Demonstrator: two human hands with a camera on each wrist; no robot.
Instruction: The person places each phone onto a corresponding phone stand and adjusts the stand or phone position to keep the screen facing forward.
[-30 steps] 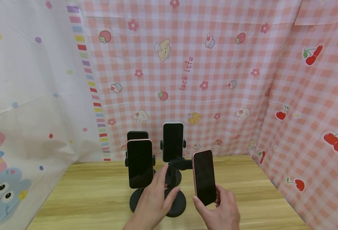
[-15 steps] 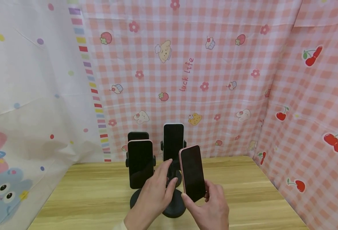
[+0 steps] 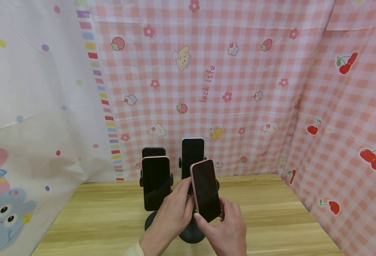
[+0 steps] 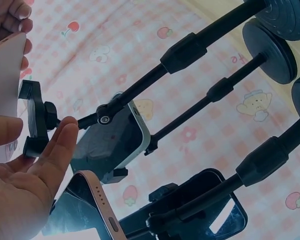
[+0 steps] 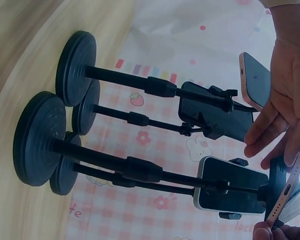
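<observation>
My right hand [image 3: 224,225] grips a pink-edged smartphone [image 3: 205,190] by its lower part, thumb at the near edge, screen facing me. Behind it is the black clamp of a phone stand [image 4: 37,120], its right jaw showing past the phone in the head view. My left hand [image 3: 170,211] holds that clamp at its left end, thumb on one side and fingers on the other. In the left wrist view, the phone's back [image 4: 2,75] stands close to the clamp; whether it is seated between the jaws cannot be told.
Close on the left, a second pink-edged phone [image 3: 156,183] is mounted on a stand, with a dark phone [image 3: 154,152] behind it. A white-edged phone [image 3: 192,153] is clamped on a back stand. Round black bases [image 5: 40,140] stand close together on the wooden table [image 3: 79,217].
My right hand has brought the phone leftward, from beside the clamp to in front of it. My left hand has stayed nearly in place, its fingers now partly hidden behind the phone.
</observation>
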